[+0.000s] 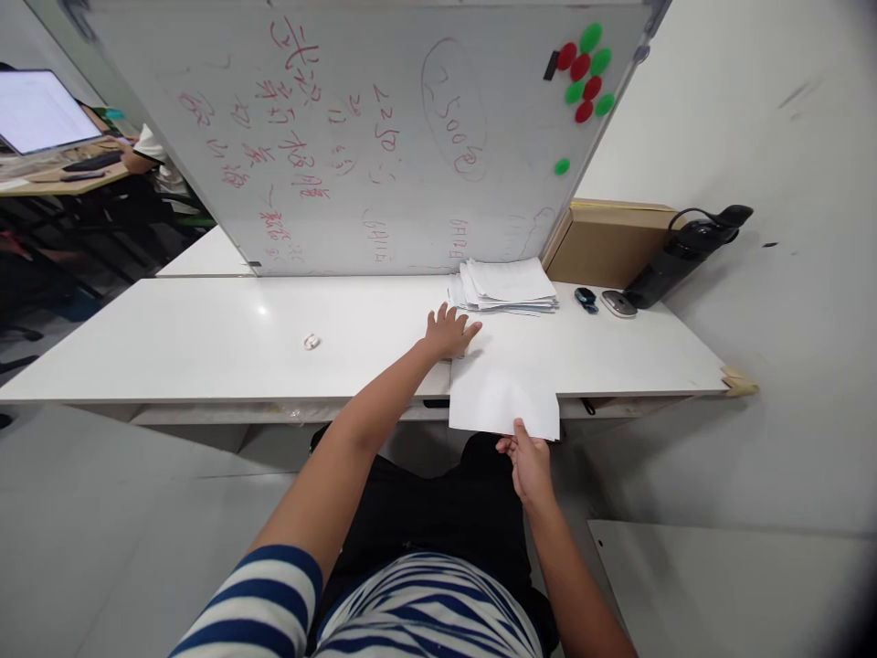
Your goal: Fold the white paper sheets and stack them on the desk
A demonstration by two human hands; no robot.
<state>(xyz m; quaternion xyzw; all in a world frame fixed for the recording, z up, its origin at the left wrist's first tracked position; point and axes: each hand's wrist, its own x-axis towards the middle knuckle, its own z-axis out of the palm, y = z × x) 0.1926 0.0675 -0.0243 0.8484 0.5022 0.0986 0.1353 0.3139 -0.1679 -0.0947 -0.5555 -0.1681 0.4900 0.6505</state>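
White paper lies partly on the desk and juts out over its front edge. Its near edge is pinched by my right hand, thumb on top and fingers below; whether it is one sheet or a few I cannot tell. My left hand is open with the fingers spread, over the paper's far left corner. Just beyond that hand sits a loose stack of papers, its sheets unevenly piled against the foot of the whiteboard.
A whiteboard with red writing and round magnets stands along the back of the white desk. On the right are a cardboard box, a black bottle, a mouse and a watch. Leftward lies a small white coil.
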